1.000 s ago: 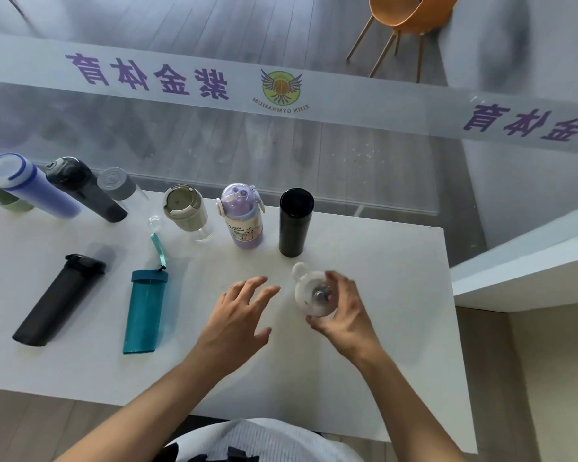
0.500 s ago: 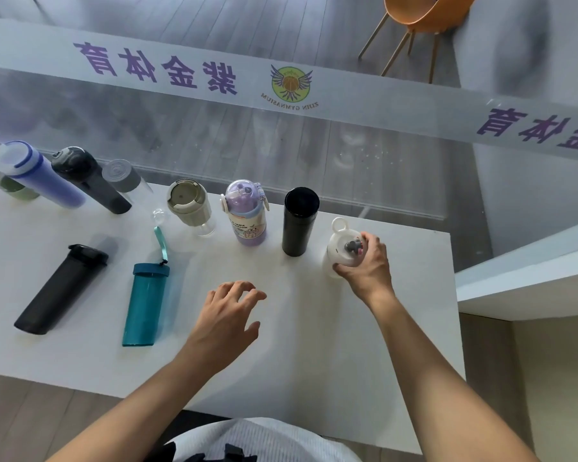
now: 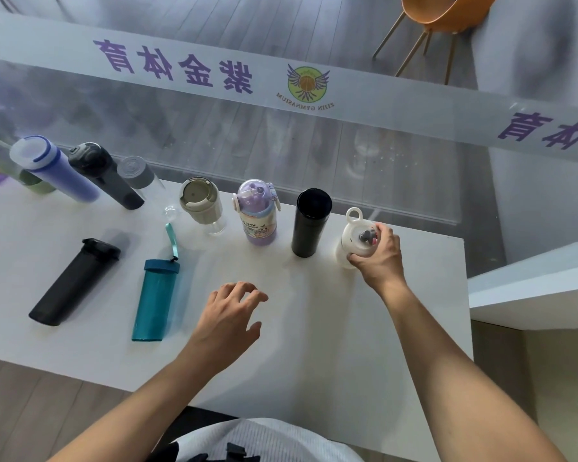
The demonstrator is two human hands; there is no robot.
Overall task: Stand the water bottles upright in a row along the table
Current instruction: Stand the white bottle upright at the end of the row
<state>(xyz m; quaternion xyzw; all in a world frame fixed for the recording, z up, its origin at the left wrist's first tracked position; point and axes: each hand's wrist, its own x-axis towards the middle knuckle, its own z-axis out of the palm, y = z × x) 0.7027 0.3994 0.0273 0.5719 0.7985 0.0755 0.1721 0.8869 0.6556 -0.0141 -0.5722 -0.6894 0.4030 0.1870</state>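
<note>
Water bottles of plastic stand in a row on the white table (image 3: 314, 328) beside a glass wall; right hand (image 3: 377, 258) grips the white one (image 3: 351, 241), left hand (image 3: 229, 316) hovers with loosely curled, empty fingers

left hand (image 3: 229, 315) loosely curled, right hand (image 3: 376, 258) gripping

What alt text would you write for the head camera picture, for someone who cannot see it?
A person's right hand grips a small white loop-topped bottle, upright at the right end of a row of standing bottles along a white table. The left hand hovers open over the table. A teal translucent bottle and a matte black bottle lie flat.
</note>
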